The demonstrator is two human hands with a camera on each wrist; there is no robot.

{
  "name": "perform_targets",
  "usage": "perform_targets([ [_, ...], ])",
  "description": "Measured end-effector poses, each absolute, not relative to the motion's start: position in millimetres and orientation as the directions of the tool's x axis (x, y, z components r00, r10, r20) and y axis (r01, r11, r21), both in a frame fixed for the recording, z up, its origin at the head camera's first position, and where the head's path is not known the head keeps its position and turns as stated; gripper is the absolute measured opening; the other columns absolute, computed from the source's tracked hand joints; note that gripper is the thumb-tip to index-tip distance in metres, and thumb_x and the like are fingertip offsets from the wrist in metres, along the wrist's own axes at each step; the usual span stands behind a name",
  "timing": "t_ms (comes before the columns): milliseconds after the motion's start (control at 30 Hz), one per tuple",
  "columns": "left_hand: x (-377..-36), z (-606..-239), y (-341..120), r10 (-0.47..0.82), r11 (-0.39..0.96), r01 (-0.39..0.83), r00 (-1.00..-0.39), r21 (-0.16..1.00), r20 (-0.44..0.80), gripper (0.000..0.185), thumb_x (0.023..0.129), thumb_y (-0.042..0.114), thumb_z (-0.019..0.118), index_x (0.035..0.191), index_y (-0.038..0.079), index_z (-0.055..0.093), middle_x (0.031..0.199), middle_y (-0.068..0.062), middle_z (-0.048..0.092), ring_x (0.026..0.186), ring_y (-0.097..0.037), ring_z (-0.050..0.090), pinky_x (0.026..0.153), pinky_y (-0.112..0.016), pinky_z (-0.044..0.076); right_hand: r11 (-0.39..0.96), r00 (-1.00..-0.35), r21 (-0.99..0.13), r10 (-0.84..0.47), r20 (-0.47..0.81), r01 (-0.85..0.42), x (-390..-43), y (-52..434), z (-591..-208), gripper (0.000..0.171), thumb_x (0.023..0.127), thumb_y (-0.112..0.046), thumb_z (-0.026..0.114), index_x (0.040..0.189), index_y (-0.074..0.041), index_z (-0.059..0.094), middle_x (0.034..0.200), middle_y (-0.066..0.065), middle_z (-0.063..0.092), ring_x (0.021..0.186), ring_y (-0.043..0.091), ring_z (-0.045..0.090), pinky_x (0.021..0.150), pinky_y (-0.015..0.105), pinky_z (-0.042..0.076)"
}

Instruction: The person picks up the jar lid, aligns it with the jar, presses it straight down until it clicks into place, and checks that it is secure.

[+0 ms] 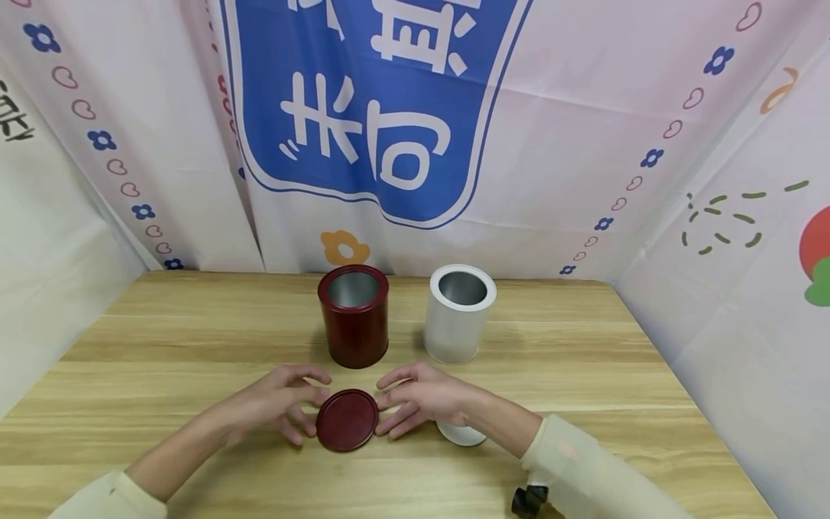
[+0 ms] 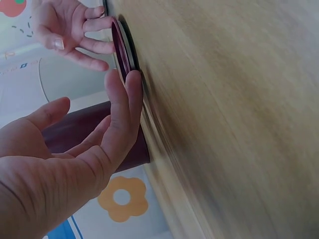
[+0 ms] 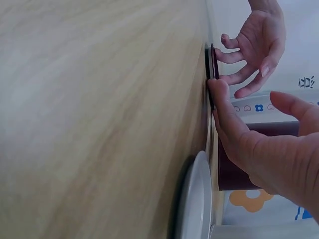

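Two hands are set at the dark red lid (image 1: 346, 419), flat on the table (image 1: 162, 346). The left hand (image 1: 280, 402) and right hand (image 1: 415, 400), fingers spread, touch its edges. A white lid (image 3: 195, 209), half hidden in the head view, is shown by the right wrist view.

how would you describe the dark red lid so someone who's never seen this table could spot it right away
Start at the wooden table and find the dark red tin standing open near its back edge. In front of it the red lid lies flat, with the left hand and right hand touching its edge from either side. It is a flat dark red disc, unlike the white lid half hidden under the right wrist.
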State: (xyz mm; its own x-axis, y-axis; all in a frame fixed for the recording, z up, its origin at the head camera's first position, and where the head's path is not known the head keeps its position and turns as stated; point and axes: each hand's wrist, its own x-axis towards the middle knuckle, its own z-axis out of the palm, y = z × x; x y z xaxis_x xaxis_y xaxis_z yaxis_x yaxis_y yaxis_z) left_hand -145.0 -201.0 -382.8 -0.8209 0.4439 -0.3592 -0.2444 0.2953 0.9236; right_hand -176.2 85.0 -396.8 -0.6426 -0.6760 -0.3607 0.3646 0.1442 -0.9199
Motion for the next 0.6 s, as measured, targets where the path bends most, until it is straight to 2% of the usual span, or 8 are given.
perform_targets([
  [600,-143.7,-383.7,-198.9,0.414,0.280,-0.240,-0.843,0.929,-0.342,0.049,0.103,0.015,0.054,0.142,-0.012,0.043,0.117,-0.019,0.067,0.076,-0.025,0.072,0.062,-0.037,0.063,0.129,-0.650,-0.928,-0.680,-0.340,0.350,-175.8,87.4,-392.1,0.048,0.102,-0.007,0.054,0.144,0.012,0.041,0.128,0.025,0.064,0.108,0.048,0.070,0.087,0.047,0.062],
])
